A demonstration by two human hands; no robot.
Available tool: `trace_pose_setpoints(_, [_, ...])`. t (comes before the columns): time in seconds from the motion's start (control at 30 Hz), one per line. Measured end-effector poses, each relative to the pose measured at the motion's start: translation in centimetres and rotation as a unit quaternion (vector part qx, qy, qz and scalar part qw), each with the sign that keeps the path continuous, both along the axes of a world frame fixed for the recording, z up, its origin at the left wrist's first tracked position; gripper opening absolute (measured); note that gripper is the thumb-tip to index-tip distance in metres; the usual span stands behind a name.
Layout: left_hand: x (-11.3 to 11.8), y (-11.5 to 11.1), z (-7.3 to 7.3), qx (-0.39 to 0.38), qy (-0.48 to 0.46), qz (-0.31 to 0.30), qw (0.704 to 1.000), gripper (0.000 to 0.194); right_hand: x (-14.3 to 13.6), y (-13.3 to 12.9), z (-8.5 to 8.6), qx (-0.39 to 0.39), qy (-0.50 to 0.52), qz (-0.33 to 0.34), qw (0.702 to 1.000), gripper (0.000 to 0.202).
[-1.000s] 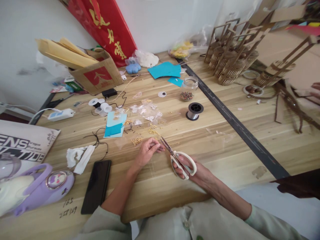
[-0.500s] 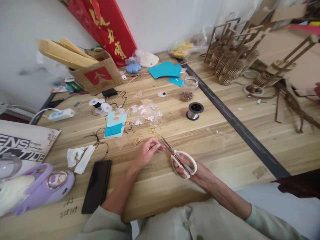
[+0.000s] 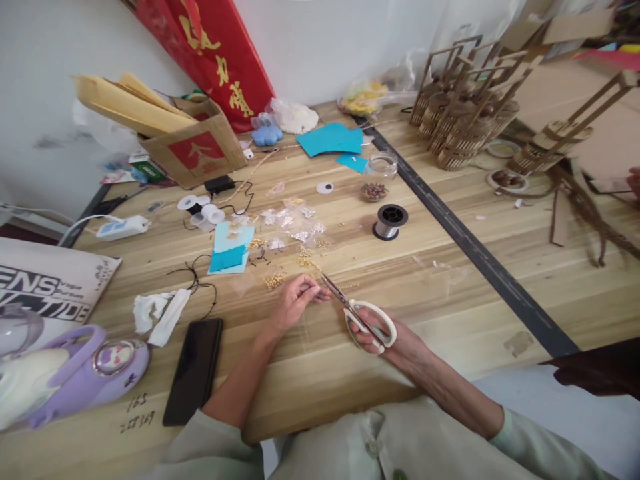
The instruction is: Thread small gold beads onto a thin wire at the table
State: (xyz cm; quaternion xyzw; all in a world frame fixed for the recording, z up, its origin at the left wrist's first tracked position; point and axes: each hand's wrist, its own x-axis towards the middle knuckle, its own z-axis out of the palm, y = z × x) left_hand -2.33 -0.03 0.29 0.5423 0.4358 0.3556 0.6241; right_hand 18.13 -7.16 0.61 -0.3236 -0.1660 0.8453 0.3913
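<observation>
My right hand (image 3: 376,337) grips a pair of scissors (image 3: 382,323) with white handles, its fingers through the loops. The blades point up and left, and their tips come right beside the fingertips of my left hand (image 3: 297,300). That hand is closed in a pinch. Thin clear thread (image 3: 304,332) hangs below it, faint against the wood; anything else between the fingertips is too small to make out. Just beyond lie small gold beads (image 3: 274,282) and a short gold chain (image 3: 349,287).
Small plastic bags (image 3: 295,223), a spool of wire (image 3: 389,223) and a jar of beads (image 3: 379,179) stand beyond my hands. A phone (image 3: 194,373) lies by my left forearm, near a purple bottle (image 3: 95,373). Several bamboo lanterns (image 3: 463,137) stand at back right.
The scissors' handles have come closer together and shifted slightly right, with the blades more closed. My left hand stays in nearly the same place.
</observation>
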Motion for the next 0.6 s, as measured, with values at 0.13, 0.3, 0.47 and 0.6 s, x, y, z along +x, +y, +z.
trace_pose_setpoints(0.13, [-0.1, 0.0, 0.0, -0.009, -0.005, 0.0, 1.0, 0.029, 0.3, -0.2, 0.1, 0.004, -0.033, 0.005, 0.999, 0.027])
trace_pose_setpoints(0.3, [0.0, 0.0, 0.2, -0.012, 0.006, 0.001, 1.0, 0.03, 0.8, -0.3, 0.5, 0.03, -0.075, 0.023, 0.996, 0.033])
trace_pose_setpoints(0.47, [-0.4, 0.1, 0.4, -0.003, 0.024, 0.003, 1.0, 0.027, 2.7, -0.1, 1.6, 0.186, -0.279, 0.094, 0.937, 0.04])
trace_pose_setpoints(0.6, [-0.9, 0.2, 0.6, 0.029, 0.061, 0.012, 0.998, 0.023, 4.8, -0.1, 2.7, 0.399, -0.483, 0.13, 0.769, 0.037])
